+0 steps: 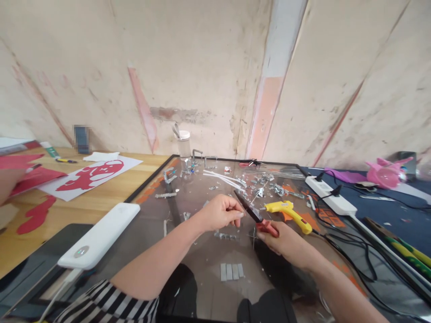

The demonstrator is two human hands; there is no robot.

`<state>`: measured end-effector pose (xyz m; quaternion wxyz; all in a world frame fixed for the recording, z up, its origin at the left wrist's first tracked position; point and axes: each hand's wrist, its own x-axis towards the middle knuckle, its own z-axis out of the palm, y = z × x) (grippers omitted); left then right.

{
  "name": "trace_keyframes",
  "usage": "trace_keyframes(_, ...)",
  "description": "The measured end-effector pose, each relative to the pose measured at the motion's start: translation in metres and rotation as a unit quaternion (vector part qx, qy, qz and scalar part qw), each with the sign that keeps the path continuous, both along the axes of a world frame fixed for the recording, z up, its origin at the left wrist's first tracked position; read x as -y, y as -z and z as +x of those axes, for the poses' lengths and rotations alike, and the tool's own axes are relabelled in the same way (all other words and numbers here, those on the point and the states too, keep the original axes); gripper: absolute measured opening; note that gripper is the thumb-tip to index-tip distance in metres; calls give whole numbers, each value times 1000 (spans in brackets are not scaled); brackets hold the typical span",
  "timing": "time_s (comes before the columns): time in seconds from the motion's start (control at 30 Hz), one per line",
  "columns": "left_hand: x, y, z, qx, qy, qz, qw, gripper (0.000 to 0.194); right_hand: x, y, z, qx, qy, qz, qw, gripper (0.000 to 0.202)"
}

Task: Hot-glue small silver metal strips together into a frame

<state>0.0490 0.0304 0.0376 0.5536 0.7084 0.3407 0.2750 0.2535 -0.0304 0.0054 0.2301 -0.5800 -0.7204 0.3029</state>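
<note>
Over the middle of the dark glass tabletop, my left hand (222, 212) is closed in a pinch, its fingertips beside the scissors' blades. Anything between those fingers is too small to make out. My right hand (286, 242) grips a pair of scissors (251, 208) with red handles and dark blades, which point up and left. Below the hands lies a row of several small grey strips (231, 272). White strips (224, 179) and a scatter of silvery scraps (262, 184) spread out beyond them. A yellow glue gun (289, 213) rests just past my right hand.
A white power strip (332, 195) with black cables borders the right side. On the left are a white power bank (101, 235), a paper sheet with a red cut-out (96, 175), and another person's hand (8, 177). A lidded jar (184, 143) stands near the wall.
</note>
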Motion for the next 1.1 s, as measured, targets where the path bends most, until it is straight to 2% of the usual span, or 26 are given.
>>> trace_keyframes(0.03,0,1,0,-2,2,2,1000,12,0,0,0,15,5,6,1000,18)
trace_keyframes(0.1,0,3,2,5,-11,-33,999,12,-1,0,0,100,60,60,991,16)
trace_keyframes(0.17,0,6,6,30,-28,-102,994,12,-4,0,0,201,121,135,963,15)
trace_keyframes(0.23,-1,8,9,49,-35,-141,988,12,-5,0,1,242,149,182,941,15)
trace_keyframes(0.3,-2,9,9,45,-31,-115,992,13,-5,1,1,194,124,157,960,15)
trace_keyframes(0.37,-5,9,6,32,-7,-64,997,14,-5,1,2,106,75,87,988,17)
trace_keyframes(0.43,-7,10,2,26,21,-43,998,16,-4,1,3,47,43,41,997,18)
trace_keyframes(0.53,-9,10,-2,18,25,-63,998,18,-5,1,5,53,54,50,996,20)
trace_keyframes(0.67,-12,10,-6,6,19,-83,996,22,-10,1,14,109,136,93,980,20)
trace_keyframes(0.73,-14,10,-8,-1,8,-81,997,20,-12,1,21,119,176,93,973,21)
trace_keyframes(0.8,-17,11,-10,5,-16,-80,997,18,-13,-1,28,112,187,77,973,24)
trace_keyframes(0.97,-18,14,-5,81,-75,-111,988,18,-10,-4,32,72,133,48,987,27)
trace_keyframes(1.1,-11,14,4,113,-54,-165,978,23,-6,-5,24,32,68,21,997,24)
